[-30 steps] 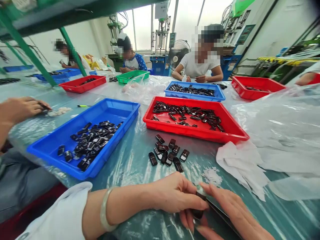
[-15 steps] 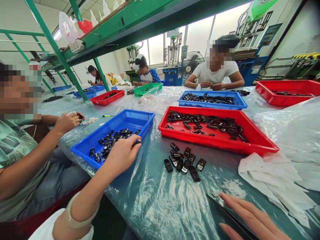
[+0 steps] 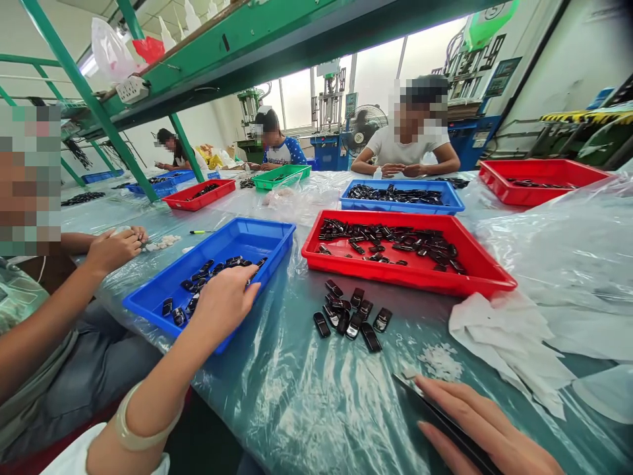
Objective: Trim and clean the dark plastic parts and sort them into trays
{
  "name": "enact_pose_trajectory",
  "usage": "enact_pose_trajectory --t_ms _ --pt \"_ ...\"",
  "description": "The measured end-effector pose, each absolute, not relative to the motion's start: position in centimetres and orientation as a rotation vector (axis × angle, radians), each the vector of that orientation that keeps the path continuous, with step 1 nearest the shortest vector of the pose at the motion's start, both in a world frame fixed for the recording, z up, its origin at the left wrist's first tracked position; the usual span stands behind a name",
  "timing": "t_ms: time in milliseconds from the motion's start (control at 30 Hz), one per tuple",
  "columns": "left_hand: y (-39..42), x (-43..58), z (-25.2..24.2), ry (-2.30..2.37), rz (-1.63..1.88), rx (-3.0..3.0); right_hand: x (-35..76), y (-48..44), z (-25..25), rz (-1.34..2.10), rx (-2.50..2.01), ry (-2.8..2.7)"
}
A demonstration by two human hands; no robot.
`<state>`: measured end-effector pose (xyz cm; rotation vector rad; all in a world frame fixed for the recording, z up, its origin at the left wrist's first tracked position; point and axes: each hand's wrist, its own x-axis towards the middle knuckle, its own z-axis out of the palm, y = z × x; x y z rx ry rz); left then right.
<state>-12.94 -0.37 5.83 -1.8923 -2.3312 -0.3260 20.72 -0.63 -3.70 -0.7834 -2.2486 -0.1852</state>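
My left hand (image 3: 225,300) is over the near right side of the blue tray (image 3: 148,297), with thumb and fingers apart and nothing visible between them. Glossy black oblong pieces (image 3: 200,274) lie in that tray, partly hidden behind the hand. My right hand (image 3: 487,429) holds black tweezers (image 3: 440,415) low over the table at the bottom right, their tips pointing to the upper left. Close to those tips lie small white scraps (image 3: 442,361). A loose group of similar black pieces (image 3: 346,316) rests on the plastic-covered table between my hands.
A large red tray (image 3: 410,280) of black pieces stands beyond the loose group, with another blue tray (image 3: 403,206) behind it. White tissue (image 3: 509,349) lies at the right. A co-worker's hands (image 3: 116,247) are at the left. A green shelf beam (image 3: 277,39) crosses overhead.
My left thumb has parted from the fingers, and the black piece held there has been let go over the blue tray. The view has shifted slightly; my right hand still holds the tweezers.
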Motion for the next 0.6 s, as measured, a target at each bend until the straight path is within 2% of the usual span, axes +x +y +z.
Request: enact_pose_trajectory --t_ms 100,200,300,600 --pt "-0.1 -10.4 4.5 -2.059 -0.367 -2.289 21.0 -0.8 -3.6 -0.156 -0.804 -2.273" --pt "0.4 -8.1 2.9 -1.822 -0.156 -2.603 20.9 -1.0 -3.3 -0.122 -0.830 -2.267" --pt "1.1 -6.7 1.5 -1.753 -0.039 -2.651 20.7 -1.1 -2.8 -0.074 -0.890 -2.257" --pt "2.1 -5.7 0.8 -1.744 -0.020 -2.685 20.5 -1.4 -2.2 -0.042 -0.913 -2.249"
